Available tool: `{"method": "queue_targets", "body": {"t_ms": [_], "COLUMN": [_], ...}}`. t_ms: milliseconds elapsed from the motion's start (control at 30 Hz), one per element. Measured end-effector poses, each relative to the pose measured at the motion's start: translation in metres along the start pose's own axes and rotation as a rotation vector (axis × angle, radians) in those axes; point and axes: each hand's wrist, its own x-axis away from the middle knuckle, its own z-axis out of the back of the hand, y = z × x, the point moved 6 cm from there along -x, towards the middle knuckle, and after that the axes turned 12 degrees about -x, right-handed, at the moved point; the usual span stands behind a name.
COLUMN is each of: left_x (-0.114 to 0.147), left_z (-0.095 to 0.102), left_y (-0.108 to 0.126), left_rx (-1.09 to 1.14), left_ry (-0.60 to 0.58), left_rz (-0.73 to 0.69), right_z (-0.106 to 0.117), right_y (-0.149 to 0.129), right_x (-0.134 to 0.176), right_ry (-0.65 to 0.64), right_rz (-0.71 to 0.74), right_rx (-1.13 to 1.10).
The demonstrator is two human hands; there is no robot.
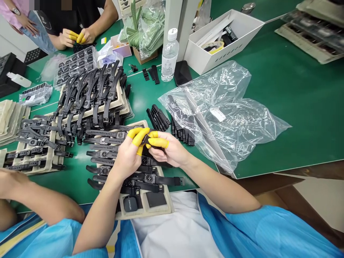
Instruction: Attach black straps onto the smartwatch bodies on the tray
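Observation:
My left hand (128, 154) and my right hand (168, 147), with yellow covers on several fingers, meet over a pale tray (164, 212). Between their pinched fingertips is a black watch part (145, 139), mostly hidden, so I cannot tell whether it is the case or the strap end. Black smartwatches with straps (149, 178) lie in rows across the tray beneath my hands. Near the tray's front edge a watch case without straps (130, 204) rests in its own compartment. Just beyond my right hand are bundled black straps (158, 118).
A clear plastic bag (231, 118) partly covers more straps. Trays stacked with watches (91, 93) stand at left. Behind are a water bottle (170, 55), a phone (182, 72) and a white box (223, 43). A co-worker's arm (51, 200) is close on the left; another person's hands (77, 37) work opposite.

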Motion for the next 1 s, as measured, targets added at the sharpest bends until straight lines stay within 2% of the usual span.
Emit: {"method": "queue_targets", "body": {"t_ms": [167,400,533,633,733,833,1000], "left_x": [0.003,0.003,0.002,0.002,0.003,0.004,0.004], "left_z": [0.002,0.002,0.003,0.005,0.005,0.004,0.016], "left_y": [0.001,0.006,0.009,0.009,0.006,0.003,0.009], "left_rx": [0.025,-0.175,-0.213,-0.190,-0.077,0.026,-0.055], "left_ry": [-0.104,-0.118,-0.117,-0.116,-0.107,-0.075,0.060], "left_rz": [0.000,0.007,0.005,-0.003,0.003,0.020,0.026], "right_z": [0.004,0.006,0.007,0.007,0.007,0.006,0.002], "right_y": [0.002,0.006,0.007,0.008,0.009,0.001,-0.023], "right_x": [0.001,0.002,0.001,0.000,0.000,0.002,0.013], "right_ry": [0.057,0.098,0.098,0.096,0.075,0.039,0.047], "right_rz": [-0.001,-0.022,-0.019,-0.008,0.012,0.158,0.466], "right_rx": [0.022,0.084,0.110,0.136,0.170,0.276,0.781]}}
